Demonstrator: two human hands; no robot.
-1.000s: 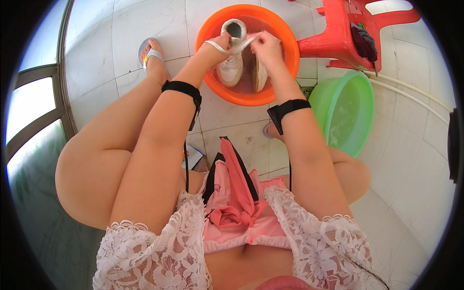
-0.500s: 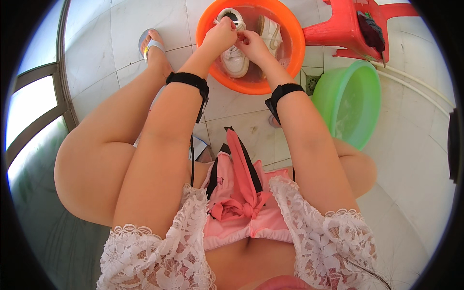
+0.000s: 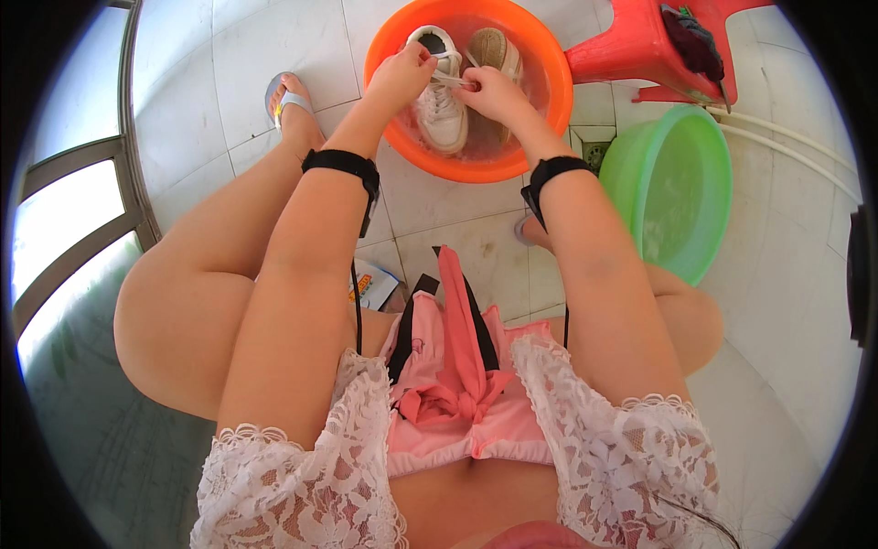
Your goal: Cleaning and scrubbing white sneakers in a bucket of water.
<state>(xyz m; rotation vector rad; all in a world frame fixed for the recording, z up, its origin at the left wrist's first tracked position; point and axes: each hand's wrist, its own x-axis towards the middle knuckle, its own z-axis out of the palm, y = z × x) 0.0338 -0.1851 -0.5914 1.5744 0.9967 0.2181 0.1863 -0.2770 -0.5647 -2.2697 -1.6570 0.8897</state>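
Observation:
A white sneaker (image 3: 443,123) lies sole down in an orange basin (image 3: 378,119) of cloudy water. Over its tongue, my right hand (image 3: 497,95) pinches a white shoelace (image 3: 448,80) and draws it sideways. My left hand (image 3: 401,77) is closed at the other side of the laces, its thumb and fingertips together on the lace. To the right of this shoe rests the second sneaker (image 3: 495,53), tilted with a tan surface showing, partly behind my right hand.
A green basin (image 3: 622,188) leans on its side at the right, near a floor drain (image 3: 594,156). Behind it stands a red plastic stool (image 3: 631,41) with dark cloth (image 3: 692,44) on it. Pale pipes (image 3: 786,137) run along the right wall. A packet (image 3: 375,285) lies near my left leg.
My hands have moved apart from each other, and the lace now stretches between them. The second sneaker has turned to show more of its tan surface.

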